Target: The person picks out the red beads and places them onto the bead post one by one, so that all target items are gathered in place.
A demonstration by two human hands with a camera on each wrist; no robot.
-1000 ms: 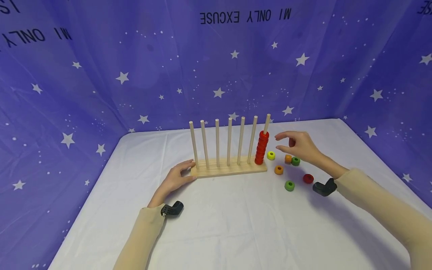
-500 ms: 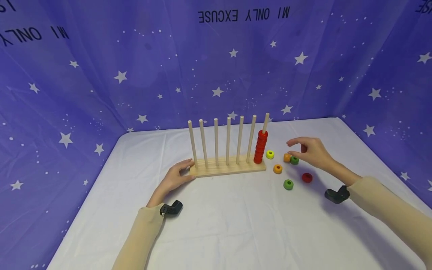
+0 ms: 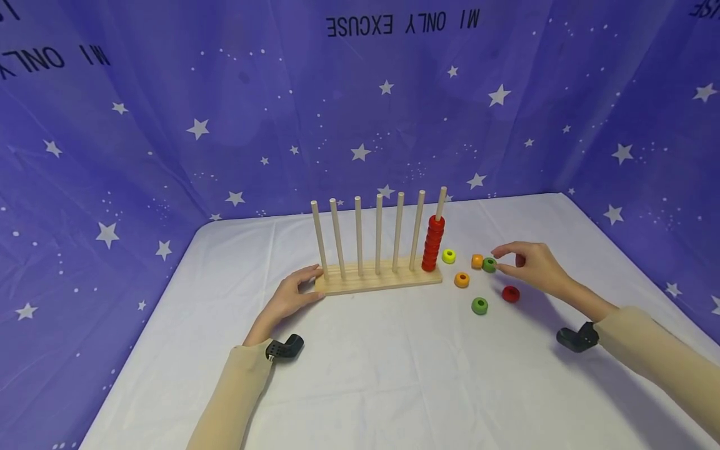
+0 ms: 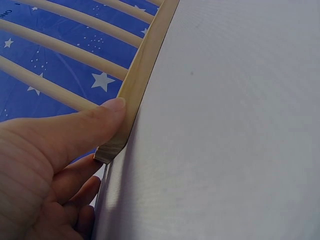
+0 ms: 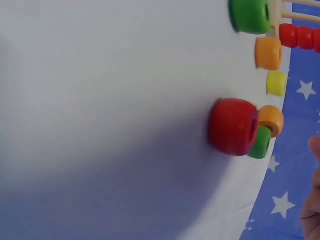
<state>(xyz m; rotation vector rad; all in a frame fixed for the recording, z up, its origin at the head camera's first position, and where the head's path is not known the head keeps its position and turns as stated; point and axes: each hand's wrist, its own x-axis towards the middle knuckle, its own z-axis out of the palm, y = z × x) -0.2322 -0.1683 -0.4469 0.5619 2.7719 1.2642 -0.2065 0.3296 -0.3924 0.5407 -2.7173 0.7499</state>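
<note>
A wooden peg rack (image 3: pixel 368 284) with several upright pegs stands on the table. Stacked red beads (image 3: pixel 432 244) fill most of its rightmost peg. At the rack's left end my left hand (image 3: pixel 291 295) grips the base, and the left wrist view shows the thumb (image 4: pixel 95 122) on its edge with the other fingers bent at the end. My right hand (image 3: pixel 533 264) hovers beside a green bead (image 3: pixel 490 265), thumb and index finger parted, the fingertips right at its side in the head view. In the right wrist view only part of that hand (image 5: pixel 312 200) appears.
Touching that green bead is an orange bead (image 3: pixel 477 261). Another orange bead (image 3: pixel 462 280), a yellow bead (image 3: pixel 448 255), a second green bead (image 3: pixel 480 305) and a loose red bead (image 3: pixel 510 294) lie nearby on the white tablecloth (image 3: pixel 382 375). A starry blue curtain (image 3: pixel 315 112) hangs behind.
My right hand has moved right and down, from beside the stacked red beads to the green bead. My left hand has stayed on the rack; the view has shifted slightly.
</note>
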